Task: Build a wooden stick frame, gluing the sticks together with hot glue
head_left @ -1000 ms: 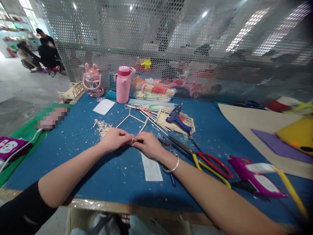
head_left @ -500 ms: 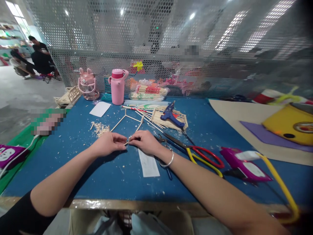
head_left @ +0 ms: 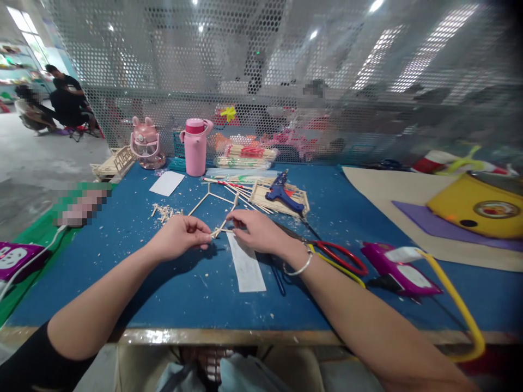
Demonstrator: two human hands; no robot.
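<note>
Blue, chip-strewn tabletop (head_left: 163,299) carries the work, with the grip near its middle. Left hand (head_left: 175,238): thumb and fingers pinch the near corner of an open, angular frame of thin, pale wooden sticks (head_left: 222,197). Right hand (head_left: 254,231): fingertips lie beside the frame's right-hand stick; whether they clasp it cannot be told. The frame extends from the hands toward the back of the table. It is probably light and stiff, little prone to slip, but fragile at its joints; it is best held close to a corner, with little twisting of the long sides. Around it are a white paper strip (head_left: 247,268), partly under the right hand; a heap of pale wood offcuts (head_left: 164,212) to the left; and, right of the frame, a blue glue gun (head_left: 280,195) on a pale stick-built panel (head_left: 257,194). Behind stand a pink bottle with a loop handle (head_left: 195,152) and a grey perforated metal screen (head_left: 183,65). Beyond, at far left, people sit on a grey floor (head_left: 44,158).
</note>
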